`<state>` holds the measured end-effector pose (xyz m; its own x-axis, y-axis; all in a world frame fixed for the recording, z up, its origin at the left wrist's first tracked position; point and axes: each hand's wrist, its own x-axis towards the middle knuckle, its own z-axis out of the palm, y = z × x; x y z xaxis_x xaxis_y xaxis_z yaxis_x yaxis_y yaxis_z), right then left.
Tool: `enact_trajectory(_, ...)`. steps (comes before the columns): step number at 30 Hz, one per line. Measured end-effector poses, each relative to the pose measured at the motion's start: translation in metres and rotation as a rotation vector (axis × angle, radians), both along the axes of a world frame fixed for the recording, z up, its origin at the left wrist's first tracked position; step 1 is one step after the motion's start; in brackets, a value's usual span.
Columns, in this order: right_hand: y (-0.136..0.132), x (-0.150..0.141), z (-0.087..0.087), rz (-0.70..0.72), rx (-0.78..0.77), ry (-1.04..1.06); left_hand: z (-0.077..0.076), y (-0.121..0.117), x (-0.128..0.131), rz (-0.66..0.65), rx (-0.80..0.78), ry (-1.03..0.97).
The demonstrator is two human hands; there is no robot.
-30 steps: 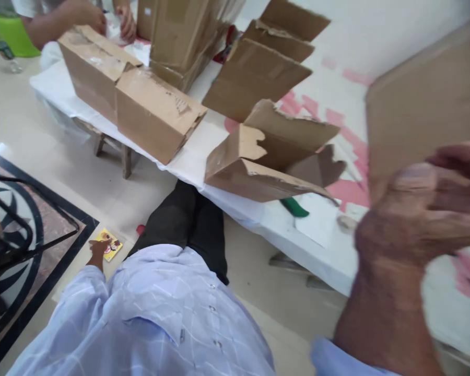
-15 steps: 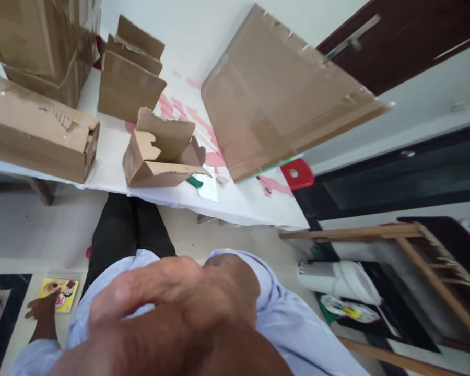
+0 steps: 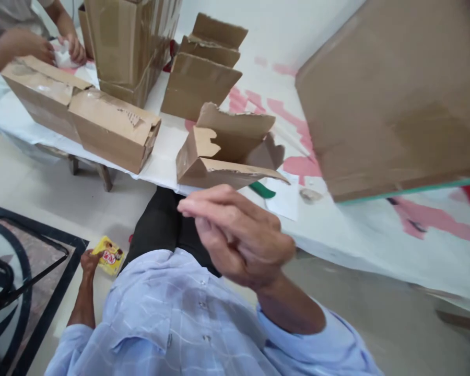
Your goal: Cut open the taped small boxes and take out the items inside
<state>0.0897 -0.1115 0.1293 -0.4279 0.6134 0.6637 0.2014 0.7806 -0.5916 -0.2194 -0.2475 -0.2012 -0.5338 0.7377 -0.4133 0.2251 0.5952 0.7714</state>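
Note:
Low at my left side, my left hand [image 3: 91, 260] is closed on the edge of a yellow packet [image 3: 109, 256] with red and brown print. The packet hangs above the floor. My right hand [image 3: 241, 235] is raised in front of my chest, its fingers pressed together and bent, with nothing visible in them. Just beyond it on the table stands an open cardboard box [image 3: 227, 151] with torn flaps. A green-handled tool [image 3: 262, 189] lies by that box, partly over a white paper [image 3: 284, 196].
Closed long cartons [image 3: 109, 125] line the table's left edge. Behind them rise a tall taped carton [image 3: 119, 47] and another open box [image 3: 199, 83]. A large cardboard box [image 3: 391, 104] stands at right. Another person's hands [image 3: 68, 49] handle white plastic at far left.
My view has swung left, bringing another person's hands into sight. My right hand has moved away from close to the camera towards the table. The yellow packet stays in my left hand, now tilted.

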Motion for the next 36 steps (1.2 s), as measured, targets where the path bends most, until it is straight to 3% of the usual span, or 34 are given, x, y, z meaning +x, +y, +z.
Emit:
enact_trajectory(3,0.0,0.012,-0.047,-0.095,-0.161,0.003,0.02,0.009,-0.013,0.187,0.095,-0.152)
enact_trajectory(6,0.004,0.015,-0.09,-0.153,-0.44,-0.055,0.051,0.026,-0.014,0.255,0.257,-0.284)
enact_trajectory(10,0.0,0.005,-0.14,-0.092,-0.859,-0.035,0.102,0.046,0.017,0.238,0.464,-0.466)
enact_trajectory(13,-0.007,0.0,-0.162,0.057,-1.027,0.105,0.13,0.05,0.05,0.165,0.527,-0.606)
enact_trajectory(17,-0.001,0.014,-0.16,0.103,-1.067,0.261,0.145,0.048,0.082,0.024,0.482,-0.676)
enact_trajectory(25,0.012,0.046,-0.14,0.021,-1.05,0.291,0.147,0.038,0.117,-0.246,0.329,-0.789)
enact_trajectory(32,0.021,0.05,-0.133,0.074,-1.048,0.177,0.153,0.041,0.094,-0.268,0.376,-0.809)
enact_trajectory(36,0.04,0.05,-0.122,0.185,-1.017,-0.01,0.169,0.047,0.087,-0.42,0.317,-0.854)
